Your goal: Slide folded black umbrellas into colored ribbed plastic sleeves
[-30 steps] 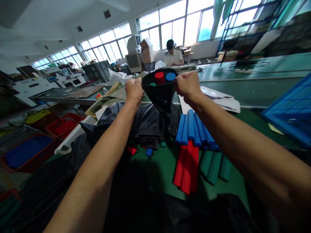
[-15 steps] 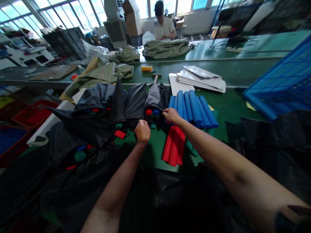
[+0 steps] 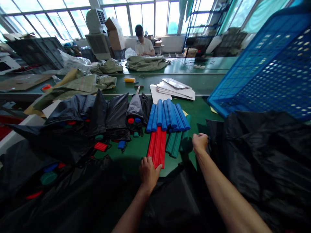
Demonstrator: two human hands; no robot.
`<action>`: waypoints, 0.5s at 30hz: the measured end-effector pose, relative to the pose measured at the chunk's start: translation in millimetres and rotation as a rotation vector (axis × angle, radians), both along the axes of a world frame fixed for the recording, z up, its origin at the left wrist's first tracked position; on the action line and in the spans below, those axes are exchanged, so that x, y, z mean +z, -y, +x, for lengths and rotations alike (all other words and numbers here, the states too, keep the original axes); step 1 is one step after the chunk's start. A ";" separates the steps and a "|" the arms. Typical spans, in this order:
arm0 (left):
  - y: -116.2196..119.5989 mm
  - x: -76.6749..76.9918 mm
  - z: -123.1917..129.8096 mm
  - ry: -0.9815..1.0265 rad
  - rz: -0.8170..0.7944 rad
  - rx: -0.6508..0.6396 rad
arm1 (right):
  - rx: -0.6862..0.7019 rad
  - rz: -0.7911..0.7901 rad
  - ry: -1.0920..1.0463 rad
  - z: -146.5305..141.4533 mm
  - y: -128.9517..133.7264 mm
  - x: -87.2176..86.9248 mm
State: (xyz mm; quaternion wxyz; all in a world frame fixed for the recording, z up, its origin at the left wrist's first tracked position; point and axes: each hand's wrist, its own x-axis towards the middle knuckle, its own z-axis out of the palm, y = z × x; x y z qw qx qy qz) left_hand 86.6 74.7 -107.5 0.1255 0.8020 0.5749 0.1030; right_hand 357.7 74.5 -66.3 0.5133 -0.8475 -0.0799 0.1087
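My left hand (image 3: 148, 173) lies with its fingers apart at the lower end of a bundle of red ribbed tubes (image 3: 157, 147), holding nothing. My right hand (image 3: 200, 143) is a closed fist beside a row of green ribbed tubes (image 3: 173, 144), at the edge of a heap of black cloth (image 3: 262, 161). Blue ribbed tubes (image 3: 165, 116) lie above the red ones on the green table (image 3: 201, 113). To the left, folded black umbrellas (image 3: 116, 116) show red, blue and green round caps.
A blue plastic crate (image 3: 264, 64) tilts at the right. White sheets (image 3: 176, 89) are stacked beyond the tubes. Further off lie a yellow roll (image 3: 129, 80) and olive sacks (image 3: 145, 63), with a seated person (image 3: 144, 45) behind them.
The black bundle with coloured caps, held up a second ago, now lies on the table among the others. Both hands have let go and dropped back towards me.
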 end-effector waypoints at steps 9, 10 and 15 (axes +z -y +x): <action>0.5 4.4 8.0 -0.049 0.200 0.005 | 0.113 0.053 -0.252 47.9 -71.0 4.3; 0.4 9.0 16.1 -0.014 0.228 -0.025 | 0.115 0.083 -0.295 49.6 -67.7 6.4; 1.2 16.1 95.4 0.138 0.126 -0.358 | 0.073 0.292 -0.397 27.7 -11.5 10.4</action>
